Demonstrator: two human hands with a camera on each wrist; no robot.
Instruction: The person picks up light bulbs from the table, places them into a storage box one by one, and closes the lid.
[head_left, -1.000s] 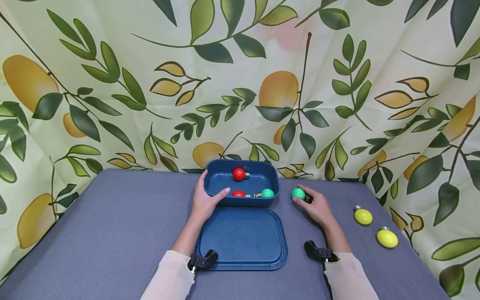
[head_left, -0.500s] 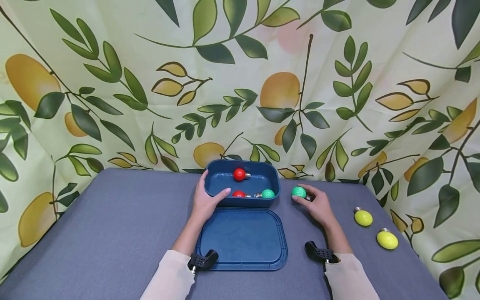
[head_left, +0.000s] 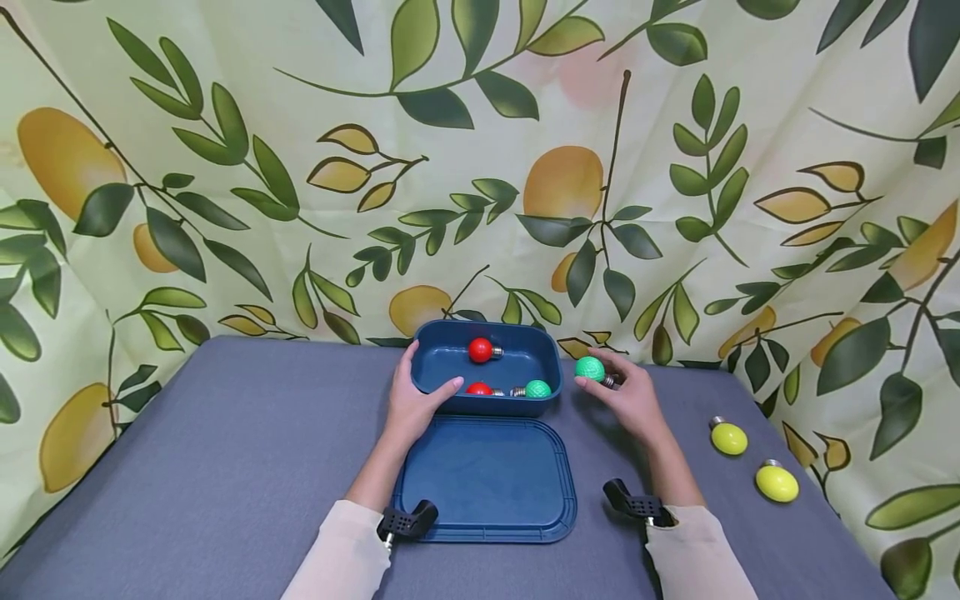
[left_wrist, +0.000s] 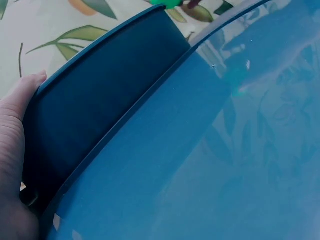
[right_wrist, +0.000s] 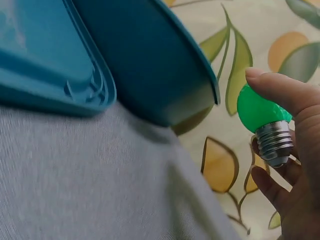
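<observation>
Beside the right end of the blue box (head_left: 487, 406), your right hand (head_left: 630, 398) has a green bulb (head_left: 589, 369) in its grip, above the table (head_left: 262, 450). Your left hand (head_left: 415, 398) holds the box, its grip spread wide around the left end. Inside lie two red bulbs (head_left: 480, 350) and a second green bulb (head_left: 537, 389). Nearer you is a blue lid (head_left: 487, 479); two yellow bulbs (head_left: 729, 439) lie farther right.

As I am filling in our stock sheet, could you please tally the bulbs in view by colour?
Red bulbs: 2, both in the box
Green bulbs: 2, one in the box, one in the right hand
Yellow bulbs: 2, both on the table
Total: 6
</observation>
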